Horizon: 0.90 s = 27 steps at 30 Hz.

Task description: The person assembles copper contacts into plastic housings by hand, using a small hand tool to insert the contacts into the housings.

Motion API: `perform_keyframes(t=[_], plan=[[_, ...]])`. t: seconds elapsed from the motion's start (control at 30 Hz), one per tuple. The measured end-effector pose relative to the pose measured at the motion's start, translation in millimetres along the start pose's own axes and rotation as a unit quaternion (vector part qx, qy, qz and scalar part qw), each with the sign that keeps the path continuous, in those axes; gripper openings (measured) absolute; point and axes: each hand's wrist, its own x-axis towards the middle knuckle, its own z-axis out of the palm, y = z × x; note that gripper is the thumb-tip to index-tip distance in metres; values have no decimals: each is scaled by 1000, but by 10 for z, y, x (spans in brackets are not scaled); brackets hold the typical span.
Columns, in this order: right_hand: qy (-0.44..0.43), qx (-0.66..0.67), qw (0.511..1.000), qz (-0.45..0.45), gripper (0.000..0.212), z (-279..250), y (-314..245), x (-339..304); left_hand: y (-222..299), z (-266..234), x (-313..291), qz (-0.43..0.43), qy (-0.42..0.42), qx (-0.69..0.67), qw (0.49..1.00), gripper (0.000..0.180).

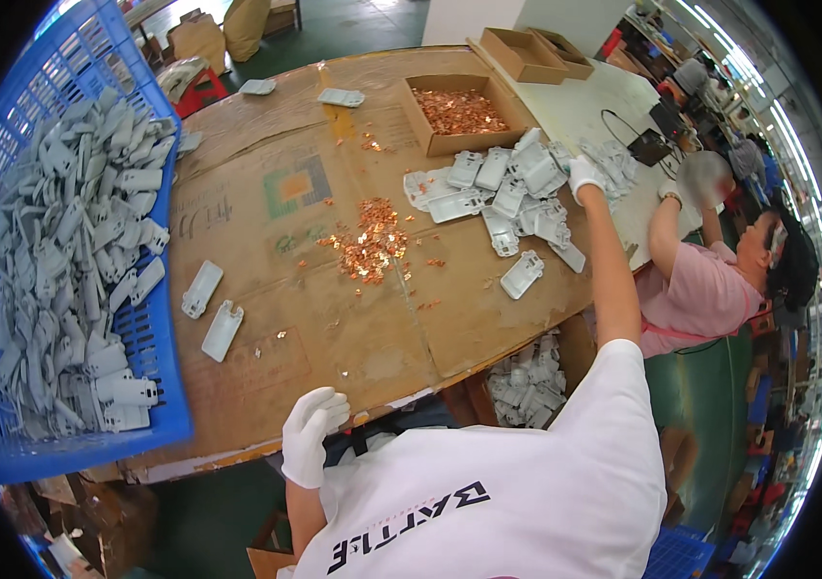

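My right hand (585, 179), in a white glove, reaches across to the far right side of the table. Its fingers are closed at the edge of a heap of pale grey plastic casings (511, 179), seemingly around one casing; the fingertips are small and partly hidden. My left hand (315, 434), also gloved in white, hangs by the table's near edge with nothing in it, fingers loosely extended. Between the hands and the far side lies a loose pile of small copper-coloured metal pieces (372, 243). One casing (524, 275) rests alone just in front of the heap.
A blue plastic basket (171, 386) full of casings takes up the left. Two casings (222, 330) lie beside it. A cardboard box (427, 140) of copper pieces stands behind the heap. A person in pink (705, 289) works at the right. More casings (529, 381) sit below the table edge.
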Motion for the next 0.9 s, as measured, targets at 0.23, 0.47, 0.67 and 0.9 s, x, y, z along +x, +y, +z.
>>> perform_keyframes(t=[0.23, 0.47, 0.67, 0.9], plan=[[83, 18, 995, 53, 17, -186, -110, -322, 71, 63, 44, -11, -23, -1, 1000, 37], [217, 274, 886, -306, 33, -1191, -1866, -2500, 24, 356, 318, 14, -97, -112, 989, 60], [97, 416, 775, -466, 34, -1198, -2616, -3406, -152, 542, 721, 63, -43, -174, 982, 52], [199, 355, 848, -340, 35, -1035, -2359, -2452, -267, 475, 742, 61, 14, -113, 992, 40]])
